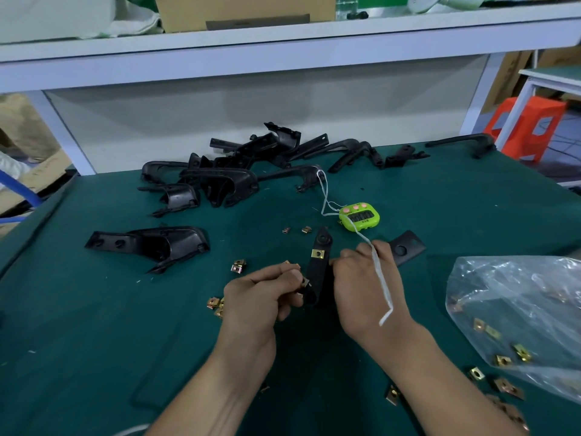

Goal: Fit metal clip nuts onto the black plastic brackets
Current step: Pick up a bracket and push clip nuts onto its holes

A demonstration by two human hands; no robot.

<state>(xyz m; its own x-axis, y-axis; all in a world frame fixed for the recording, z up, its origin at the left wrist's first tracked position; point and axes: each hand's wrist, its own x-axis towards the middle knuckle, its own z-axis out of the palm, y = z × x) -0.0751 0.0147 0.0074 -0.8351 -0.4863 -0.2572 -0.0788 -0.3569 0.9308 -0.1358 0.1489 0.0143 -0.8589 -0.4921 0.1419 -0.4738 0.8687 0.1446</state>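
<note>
My right hand [366,287] grips a black plastic bracket [317,272] held upright over the green table; its far end pokes out past my knuckles. One brass clip nut [318,253] sits on the bracket's upper arm. My left hand [261,297] pinches another clip nut [304,282] against the bracket's lower left edge. Loose clip nuts [239,265] lie on the mat to the left of my hands, and more [216,305] rest beside my left wrist. A pile of black brackets [226,174] lies at the back.
A single bracket [151,243] lies at left. A green timer [359,216] with a white cord draped over my right hand sits behind the work. A clear plastic bag [518,316] with clip nuts lies at right, several nuts [506,385] spilled near it. A shelf overhangs the back.
</note>
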